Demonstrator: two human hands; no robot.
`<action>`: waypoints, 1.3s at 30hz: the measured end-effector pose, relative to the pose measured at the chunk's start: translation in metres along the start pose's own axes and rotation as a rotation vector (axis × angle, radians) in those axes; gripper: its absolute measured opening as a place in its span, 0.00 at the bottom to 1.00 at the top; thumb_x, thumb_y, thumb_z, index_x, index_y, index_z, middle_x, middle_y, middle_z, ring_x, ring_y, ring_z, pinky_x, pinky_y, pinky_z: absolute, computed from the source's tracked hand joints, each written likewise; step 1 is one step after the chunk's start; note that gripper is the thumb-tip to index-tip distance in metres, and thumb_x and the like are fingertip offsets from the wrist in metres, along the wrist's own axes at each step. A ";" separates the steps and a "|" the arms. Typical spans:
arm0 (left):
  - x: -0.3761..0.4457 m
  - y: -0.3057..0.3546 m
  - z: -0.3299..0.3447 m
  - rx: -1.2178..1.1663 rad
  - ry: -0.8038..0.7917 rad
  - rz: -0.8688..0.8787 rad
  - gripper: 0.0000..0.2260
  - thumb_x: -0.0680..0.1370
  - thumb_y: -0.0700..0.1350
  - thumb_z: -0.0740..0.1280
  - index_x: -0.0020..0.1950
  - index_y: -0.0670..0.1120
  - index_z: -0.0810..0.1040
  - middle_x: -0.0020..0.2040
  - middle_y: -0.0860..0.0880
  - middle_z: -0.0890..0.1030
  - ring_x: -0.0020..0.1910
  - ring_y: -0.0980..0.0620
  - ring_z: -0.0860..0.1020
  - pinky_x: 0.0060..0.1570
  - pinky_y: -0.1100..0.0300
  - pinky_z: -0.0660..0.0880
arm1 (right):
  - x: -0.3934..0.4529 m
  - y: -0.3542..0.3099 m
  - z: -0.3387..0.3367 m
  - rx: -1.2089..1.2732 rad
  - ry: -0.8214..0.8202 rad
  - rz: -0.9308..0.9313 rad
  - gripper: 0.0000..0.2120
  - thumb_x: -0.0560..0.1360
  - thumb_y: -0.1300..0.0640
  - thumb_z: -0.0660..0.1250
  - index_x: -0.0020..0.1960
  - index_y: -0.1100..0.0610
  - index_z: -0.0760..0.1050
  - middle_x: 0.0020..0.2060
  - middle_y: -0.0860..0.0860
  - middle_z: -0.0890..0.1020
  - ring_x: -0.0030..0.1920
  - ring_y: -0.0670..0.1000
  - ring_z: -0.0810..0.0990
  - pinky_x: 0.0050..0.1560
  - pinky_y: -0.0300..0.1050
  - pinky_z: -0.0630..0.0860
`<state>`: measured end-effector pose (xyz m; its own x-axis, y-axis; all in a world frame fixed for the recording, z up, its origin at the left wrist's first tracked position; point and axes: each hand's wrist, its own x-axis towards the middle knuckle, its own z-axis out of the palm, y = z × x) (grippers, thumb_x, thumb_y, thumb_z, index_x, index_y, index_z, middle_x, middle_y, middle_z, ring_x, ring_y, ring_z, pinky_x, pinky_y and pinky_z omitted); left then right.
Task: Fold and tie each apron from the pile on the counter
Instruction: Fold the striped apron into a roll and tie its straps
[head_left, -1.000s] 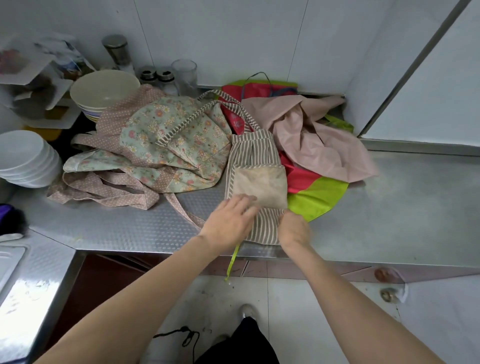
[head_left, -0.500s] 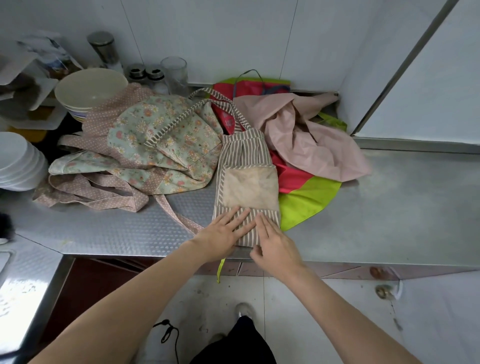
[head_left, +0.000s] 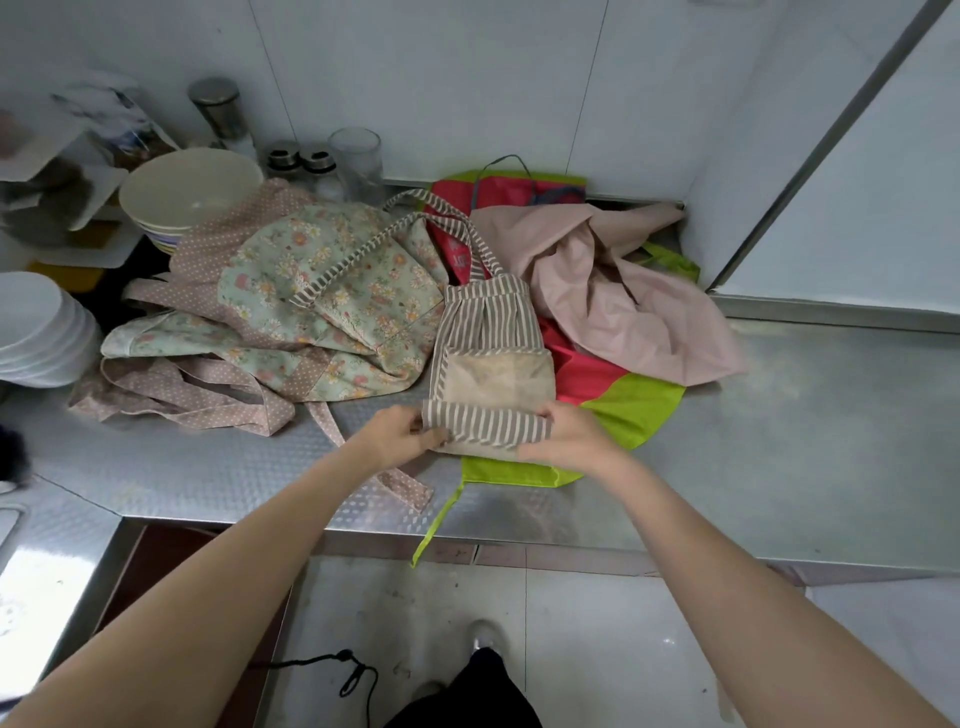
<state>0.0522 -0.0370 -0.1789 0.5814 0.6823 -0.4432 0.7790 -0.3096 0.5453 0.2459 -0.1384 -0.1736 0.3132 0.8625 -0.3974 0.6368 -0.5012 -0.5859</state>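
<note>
Head view looks down on a steel table (head_left: 779, 431) with a heap of aprons along its far side. At the near middle lies the striped apron (head_left: 485, 332), folded into a narrow strip with a beige pocket facing up, its neck loop trailing far-left over the floral apron (head_left: 322, 296). Its near end is turned up over the pocket. The left hand (head_left: 397, 439) pinches the left corner of that fold, and the right hand (head_left: 566, 441) grips the right corner, fingers curled around the cloth. Beneath lies a red and green apron (head_left: 623, 405), with a pink apron (head_left: 623, 301) crumpled at far right. Stacked bowls (head_left: 182, 197) stand far left, beside a glass (head_left: 358, 161).
</note>
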 end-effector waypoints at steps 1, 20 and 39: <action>0.005 0.000 0.000 -0.027 0.028 -0.016 0.13 0.79 0.50 0.62 0.48 0.41 0.77 0.45 0.43 0.80 0.50 0.45 0.78 0.35 0.61 0.64 | 0.005 0.002 -0.003 0.132 0.005 0.045 0.20 0.66 0.56 0.74 0.57 0.57 0.77 0.50 0.49 0.80 0.49 0.48 0.77 0.44 0.38 0.69; 0.062 0.018 0.016 -0.109 0.249 -0.335 0.17 0.83 0.47 0.53 0.58 0.35 0.73 0.58 0.35 0.77 0.58 0.37 0.74 0.52 0.51 0.70 | 0.066 -0.011 0.013 -0.409 0.240 0.183 0.31 0.80 0.39 0.46 0.69 0.63 0.64 0.55 0.60 0.80 0.56 0.61 0.78 0.51 0.50 0.72; 0.009 0.022 0.018 0.584 -0.133 0.348 0.40 0.73 0.55 0.66 0.76 0.56 0.43 0.74 0.44 0.61 0.71 0.45 0.64 0.67 0.56 0.61 | 0.010 -0.008 -0.006 -0.494 0.281 -0.283 0.26 0.73 0.40 0.61 0.61 0.59 0.68 0.57 0.55 0.73 0.57 0.58 0.75 0.51 0.51 0.75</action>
<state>0.0793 -0.0498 -0.1841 0.8152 0.4035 -0.4155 0.5191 -0.8272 0.2153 0.2480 -0.1247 -0.1685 0.2153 0.9759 -0.0347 0.9511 -0.2176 -0.2192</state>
